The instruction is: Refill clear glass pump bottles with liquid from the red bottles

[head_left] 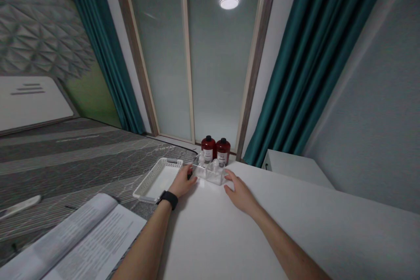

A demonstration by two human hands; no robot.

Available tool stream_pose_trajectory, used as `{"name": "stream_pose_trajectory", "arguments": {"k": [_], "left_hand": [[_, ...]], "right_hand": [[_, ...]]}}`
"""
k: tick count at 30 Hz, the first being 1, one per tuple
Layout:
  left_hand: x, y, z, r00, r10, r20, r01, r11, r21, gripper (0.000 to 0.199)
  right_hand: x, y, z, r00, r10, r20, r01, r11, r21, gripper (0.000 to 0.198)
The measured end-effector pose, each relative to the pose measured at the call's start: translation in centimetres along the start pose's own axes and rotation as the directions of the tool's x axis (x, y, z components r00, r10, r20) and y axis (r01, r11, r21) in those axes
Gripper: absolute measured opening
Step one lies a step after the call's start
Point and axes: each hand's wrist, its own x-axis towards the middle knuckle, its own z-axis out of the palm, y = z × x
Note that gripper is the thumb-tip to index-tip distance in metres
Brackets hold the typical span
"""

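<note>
A clear plastic organizer box (210, 176) stands on the white tabletop, with small transparent pump bottles (215, 166) inside. My left hand (183, 181), a black watch on its wrist, is at the box's left end, thumb and fingers apart. Whether its fingertips press on the plastic is hard to see, and a small dark patch shows between them. At the right end, my right hand (242, 194) has its fingers spread, the tips at or very near the box's edge. Right behind the box stand two dark red bottles (208, 148) with black caps and white labels.
Left of my left hand lies a white perforated basket (141, 191) on a grey patterned surface. An open book (98, 236) and a white pen-like object (24, 206) are nearer on the left. A white cabinet (295, 168) stands beyond the table (223, 245), near green curtains (305, 74).
</note>
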Motion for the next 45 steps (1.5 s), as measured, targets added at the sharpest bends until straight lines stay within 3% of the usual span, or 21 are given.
{"name": "stream_pose_trajectory", "arguments": {"k": [4,7,9,12,17,24,29,33,37,45], "left_hand": [[-0.7,1.3,-1.3,0.993,0.050,-0.110,-0.051,0.999,-0.007,0.049],[-1.3,3.1,-2.1,0.974,0.104,-0.200,-0.108,0.994,-0.005,0.040],[-1.7,5.0,-2.4,0.964,0.169,-0.203,-0.173,0.985,-0.002,0.027],[-2.4,8.6,-2.1,0.932,0.341,-0.119,-0.338,0.940,0.045,0.016],[-3.5,14.0,1.2,0.847,0.529,0.049,-0.528,0.849,-0.023,0.017],[-4.6,18.2,7.2,0.796,0.575,0.187,-0.569,0.817,-0.093,0.016],[-5.3,19.0,10.3,0.785,0.568,0.248,-0.569,0.819,-0.074,0.016],[-5.9,18.3,11.8,0.807,0.514,0.291,-0.519,0.852,-0.067,0.017],[-6.4,17.5,12.0,0.821,0.483,0.304,-0.487,0.871,-0.069,0.017],[-7.1,16.8,11.3,0.799,0.504,0.328,-0.521,0.853,-0.041,0.018]], "right_hand": [[0.0,-0.3,-0.2,1.000,-0.010,-0.018,0.010,0.999,0.033,0.054],[-0.3,-0.7,-0.7,1.000,-0.023,-0.018,0.023,0.999,0.040,0.053],[-0.7,-1.0,-1.4,0.999,-0.036,-0.018,0.037,0.999,0.036,0.054],[-1.6,-1.1,-3.1,0.997,-0.069,-0.033,0.069,0.998,0.008,0.054],[-3.7,-0.1,-6.6,0.989,-0.112,-0.101,0.105,0.992,-0.073,0.046],[-8.8,3.4,-10.7,0.974,-0.054,-0.222,0.029,0.993,-0.113,0.044],[-12.4,5.9,-12.7,0.955,-0.005,-0.295,-0.021,0.996,-0.086,0.035],[-13.8,6.6,-12.9,0.944,0.019,-0.330,-0.043,0.997,-0.064,0.032],[-13.9,6.4,-12.0,0.938,0.016,-0.347,-0.034,0.998,-0.046,0.031],[-14.0,5.0,-11.0,0.948,-0.004,-0.317,-0.010,0.999,-0.042,0.030]]}}
